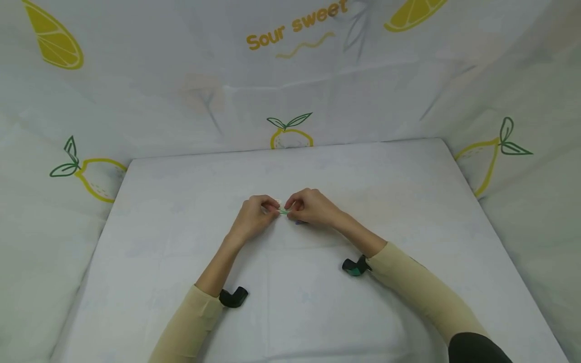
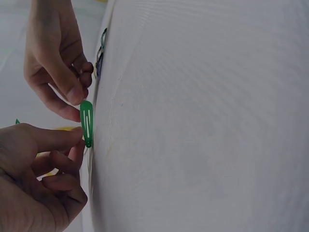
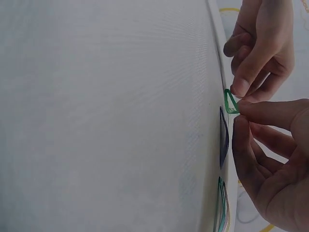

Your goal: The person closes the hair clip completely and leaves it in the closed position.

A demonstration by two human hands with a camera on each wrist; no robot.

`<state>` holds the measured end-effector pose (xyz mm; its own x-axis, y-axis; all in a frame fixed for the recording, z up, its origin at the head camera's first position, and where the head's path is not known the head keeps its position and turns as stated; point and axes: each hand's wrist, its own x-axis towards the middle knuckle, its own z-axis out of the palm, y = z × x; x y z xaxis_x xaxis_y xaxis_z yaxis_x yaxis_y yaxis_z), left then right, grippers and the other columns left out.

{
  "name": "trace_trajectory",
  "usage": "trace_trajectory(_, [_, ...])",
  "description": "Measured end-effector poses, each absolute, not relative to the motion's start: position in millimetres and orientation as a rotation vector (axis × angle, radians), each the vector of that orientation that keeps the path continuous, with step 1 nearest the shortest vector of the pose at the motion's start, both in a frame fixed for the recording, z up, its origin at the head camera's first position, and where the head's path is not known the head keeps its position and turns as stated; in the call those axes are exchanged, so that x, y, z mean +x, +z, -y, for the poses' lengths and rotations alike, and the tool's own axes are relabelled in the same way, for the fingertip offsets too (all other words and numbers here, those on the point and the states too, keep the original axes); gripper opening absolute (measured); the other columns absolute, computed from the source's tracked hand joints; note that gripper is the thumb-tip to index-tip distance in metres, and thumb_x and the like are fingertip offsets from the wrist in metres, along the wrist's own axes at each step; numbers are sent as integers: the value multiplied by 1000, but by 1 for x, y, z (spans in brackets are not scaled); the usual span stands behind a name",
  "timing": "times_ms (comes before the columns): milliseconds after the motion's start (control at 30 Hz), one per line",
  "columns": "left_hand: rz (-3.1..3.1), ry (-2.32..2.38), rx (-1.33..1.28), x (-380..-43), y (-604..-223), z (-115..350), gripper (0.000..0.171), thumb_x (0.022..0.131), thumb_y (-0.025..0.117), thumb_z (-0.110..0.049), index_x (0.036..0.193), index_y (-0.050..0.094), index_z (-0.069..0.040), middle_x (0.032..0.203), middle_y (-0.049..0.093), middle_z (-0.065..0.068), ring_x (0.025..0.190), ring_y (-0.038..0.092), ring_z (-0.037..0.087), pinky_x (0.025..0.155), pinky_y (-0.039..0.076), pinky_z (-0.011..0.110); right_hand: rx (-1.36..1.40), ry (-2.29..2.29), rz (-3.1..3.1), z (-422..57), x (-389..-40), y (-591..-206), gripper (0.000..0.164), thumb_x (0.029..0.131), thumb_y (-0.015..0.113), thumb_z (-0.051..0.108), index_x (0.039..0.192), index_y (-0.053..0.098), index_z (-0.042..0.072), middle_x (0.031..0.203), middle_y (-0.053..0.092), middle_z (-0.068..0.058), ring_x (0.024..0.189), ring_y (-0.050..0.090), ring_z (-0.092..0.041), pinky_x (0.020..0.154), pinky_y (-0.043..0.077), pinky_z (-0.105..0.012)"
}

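A green snap hair clip [image 2: 86, 107] bridges my two hands close over the white table. My left hand [image 1: 255, 216] pinches one end between thumb and fingertips. At the other end, my right hand [image 1: 314, 207] holds the clip between thumb and forefinger. The right wrist view shows the clip's green frame [image 3: 231, 111] spread into a narrow triangle between the fingertips. Just below the right hand lies a dark blue clip [image 3: 223, 137], mostly covered by that hand in the head view.
Teal and other thin clips [image 3: 221, 205] lie farther along the table [image 1: 181, 252] on the right-hand side. Black wrist mounts [image 1: 233, 297] stick out from both sleeves [image 1: 190, 322]. A white curtain [image 1: 159, 101] with lemon prints surrounds the table's back and sides.
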<state>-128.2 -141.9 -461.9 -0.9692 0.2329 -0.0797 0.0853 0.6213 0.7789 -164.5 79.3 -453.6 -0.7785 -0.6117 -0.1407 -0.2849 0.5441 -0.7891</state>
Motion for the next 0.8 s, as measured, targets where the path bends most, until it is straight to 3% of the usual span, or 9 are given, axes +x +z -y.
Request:
trace_trajectory(433, [-2657,1250,238,-131,-462,148,20,96,79,-6,115,78,-2,97,80,12,93,72,24,90,55,38,-723,-1063,-2410,-74,-167,-455,13,97,78,11,108,81,5,83,79,-5,66,64,-7,68,52,-22])
trace_trajectory(800, [-2638,1238,251,-130,-461,148,19,98,78,-9,115,78,-2,96,79,12,90,70,22,86,53,35,-731,-1063,-2420,-72,-167,-455,10,97,78,10,104,82,4,83,79,-6,66,63,-7,68,51,-21])
